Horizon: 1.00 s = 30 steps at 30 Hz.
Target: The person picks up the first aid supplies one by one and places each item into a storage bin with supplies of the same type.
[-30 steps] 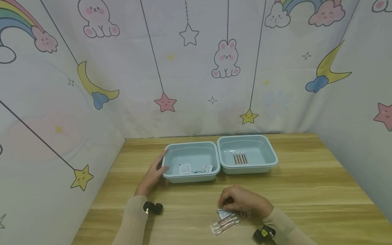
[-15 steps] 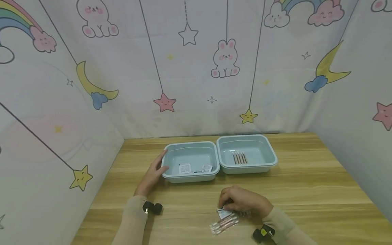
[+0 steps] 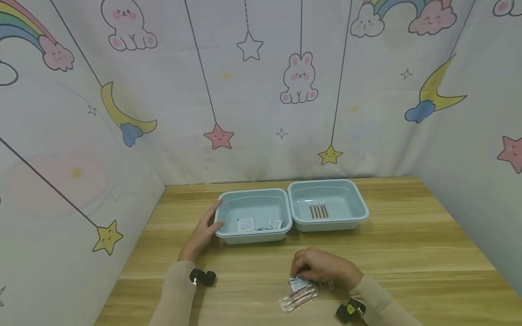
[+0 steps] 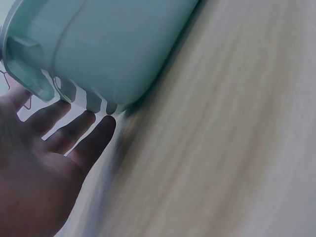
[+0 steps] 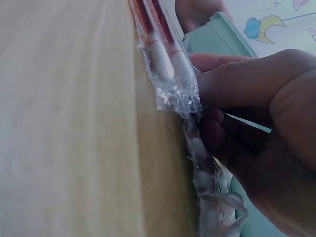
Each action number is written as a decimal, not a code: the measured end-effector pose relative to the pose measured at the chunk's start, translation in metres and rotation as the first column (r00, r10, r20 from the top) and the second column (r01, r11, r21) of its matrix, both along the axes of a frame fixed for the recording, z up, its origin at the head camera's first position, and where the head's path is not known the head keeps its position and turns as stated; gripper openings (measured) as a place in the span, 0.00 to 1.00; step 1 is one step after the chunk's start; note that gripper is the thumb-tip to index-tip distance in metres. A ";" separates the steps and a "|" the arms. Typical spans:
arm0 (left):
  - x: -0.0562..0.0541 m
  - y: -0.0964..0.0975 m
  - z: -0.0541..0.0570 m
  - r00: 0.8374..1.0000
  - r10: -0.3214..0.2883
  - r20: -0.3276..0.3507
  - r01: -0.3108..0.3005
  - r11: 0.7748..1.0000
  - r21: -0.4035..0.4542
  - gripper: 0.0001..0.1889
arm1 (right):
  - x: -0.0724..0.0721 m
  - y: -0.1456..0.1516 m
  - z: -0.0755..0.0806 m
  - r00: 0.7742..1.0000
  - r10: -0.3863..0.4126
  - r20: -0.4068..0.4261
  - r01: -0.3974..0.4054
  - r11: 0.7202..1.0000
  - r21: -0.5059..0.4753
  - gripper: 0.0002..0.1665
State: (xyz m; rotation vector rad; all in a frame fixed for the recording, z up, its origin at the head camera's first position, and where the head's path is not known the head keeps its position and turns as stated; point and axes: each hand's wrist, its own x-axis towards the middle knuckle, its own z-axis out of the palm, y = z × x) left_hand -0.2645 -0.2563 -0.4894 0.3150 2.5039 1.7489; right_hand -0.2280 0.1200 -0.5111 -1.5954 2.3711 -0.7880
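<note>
Head view shows me the right grip (image 3: 322,265) narrow and curled, thumb and fingertips pinching the edge of a small, square, white-and-blue packet (image 3: 299,284). That packet sits low over the wood-grain table (image 3: 408,235), on the person's side of the trays. The right wrist view puts clear plastic in front of the fingertips, so I cannot tell how firm the pinch is.

Against a second ago I find next to nothing changed: both grips keep their places, and the packet has not come clear of the heap. I take that as the fingers being busy working it loose, with no carrying begun.

Touching the packet are slim, clear-plastic sleeves of red-brown swabs with white tips (image 3: 299,299); more wrapped pieces (image 3: 326,285) show partly under the right grip.

Farther out, the left grip (image 3: 204,231) lies relaxed, fingers spread along the end of a light-blue, rectangular plastic tray (image 3: 257,237), thumb at the rim. Printed white square packets (image 3: 246,224) lie inside, with small items too indistinct to name.

Just beside it stands a second light-blue plastic tray (image 3: 332,225), with a neat row of brown-stick swabs (image 3: 319,210). Behind everything I see a pale cloth backdrop (image 3: 253,99) printed with stars and rabbits.
</note>
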 end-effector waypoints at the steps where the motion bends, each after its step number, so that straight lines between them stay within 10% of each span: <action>1: 0.000 0.000 0.000 1.000 0.001 0.001 -0.001 1.000 0.002 0.36 | 0.000 0.000 0.000 1.000 -0.004 0.005 0.004 1.000 0.000 0.11; 12: -0.001 0.000 0.000 1.000 0.003 -0.004 -0.003 1.000 0.001 0.36 | 0.000 -0.001 0.001 0.994 -0.076 0.078 0.074 0.997 0.029 0.11; 19: -0.018 -0.008 -0.032 0.999 0.030 -0.039 -0.029 1.000 0.012 0.36 | 0.000 -0.001 0.000 0.997 -0.063 0.053 0.063 0.998 -0.008 0.11; 30: -0.004 -0.002 -0.006 1.000 -0.001 -0.017 0.001 1.000 -0.004 0.36 | -0.001 0.000 -0.002 0.994 -0.077 0.083 0.078 0.997 -0.012 0.11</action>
